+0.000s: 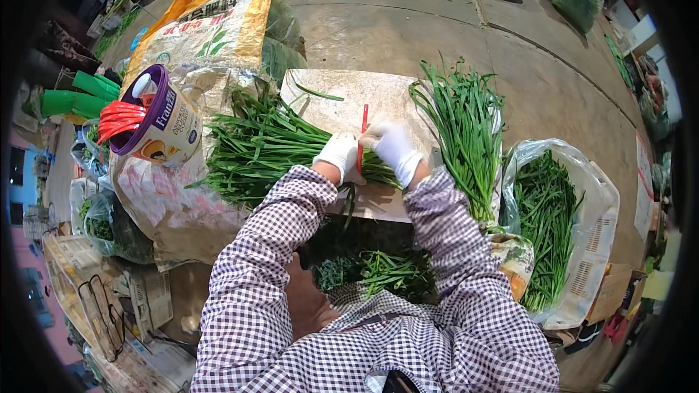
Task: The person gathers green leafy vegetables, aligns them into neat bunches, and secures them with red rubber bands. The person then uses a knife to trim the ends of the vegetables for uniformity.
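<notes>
My left hand (pixel 339 154), in a white glove, presses around a bunch of long flat green leaves (pixel 267 147), probably garlic chives. The bunch lies sideways, its leafy ends to the left and its stalks under my hands. A narrow red tie strip (pixel 364 114) stands up across the stalks between both hands. My right hand (pixel 394 147), also gloved and blurred by motion, has its fingertips on this strip. Beneath is a stained pale board (pixel 377 86). A second bunch of the greens (pixel 464 131) lies on the board's right side, its stalk ends towards me.
At left a Franzzi bucket (pixel 183 125) holding red strips (pixel 123 118) stands on a sack-covered surface (pixel 164 191). An orange-white woven sack (pixel 229 16) rises behind. Right, a white plastic crate (pixel 598 224) contains bagged greens (pixel 546 229). Loose greens (pixel 393 273) lie below the board.
</notes>
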`<state>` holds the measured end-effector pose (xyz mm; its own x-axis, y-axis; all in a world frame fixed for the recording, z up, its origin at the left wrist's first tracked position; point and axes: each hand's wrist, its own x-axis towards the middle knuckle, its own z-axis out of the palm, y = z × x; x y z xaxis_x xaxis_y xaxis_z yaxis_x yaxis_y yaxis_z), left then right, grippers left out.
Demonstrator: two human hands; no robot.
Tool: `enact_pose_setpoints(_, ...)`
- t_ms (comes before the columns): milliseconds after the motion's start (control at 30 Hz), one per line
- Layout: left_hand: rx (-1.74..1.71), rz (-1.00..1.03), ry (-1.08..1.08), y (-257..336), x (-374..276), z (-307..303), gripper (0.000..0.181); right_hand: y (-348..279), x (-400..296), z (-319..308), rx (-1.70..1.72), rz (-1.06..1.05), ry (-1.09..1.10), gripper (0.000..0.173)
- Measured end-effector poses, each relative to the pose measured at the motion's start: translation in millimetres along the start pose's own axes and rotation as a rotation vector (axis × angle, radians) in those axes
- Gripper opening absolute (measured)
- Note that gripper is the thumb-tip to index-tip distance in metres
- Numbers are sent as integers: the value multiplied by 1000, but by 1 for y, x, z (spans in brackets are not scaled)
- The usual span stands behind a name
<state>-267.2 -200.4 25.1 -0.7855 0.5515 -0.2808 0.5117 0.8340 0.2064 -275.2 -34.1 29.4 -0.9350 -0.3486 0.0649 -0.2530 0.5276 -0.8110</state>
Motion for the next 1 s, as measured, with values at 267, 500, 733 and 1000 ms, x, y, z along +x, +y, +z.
enact_pose_setpoints(267, 126, 45, 247, -8, -4, 31, 39, 58, 90, 32, -283, 498, -237, 36)
enact_pose_setpoints(500, 224, 93, 231, 9, -18, 27, 25, 40, 66, 24, -299, 412, 44, 25)
enact_pose_setpoints(733, 145, -104, -32, 12, -1, 12, 78, -17, 0, 16, -332, 103, 127, 19)
enact_pose_setpoints(1000, -50, -97, 51, 10, -12, 1, 84, 9, -60, 69, -275, -231, 456, 24)
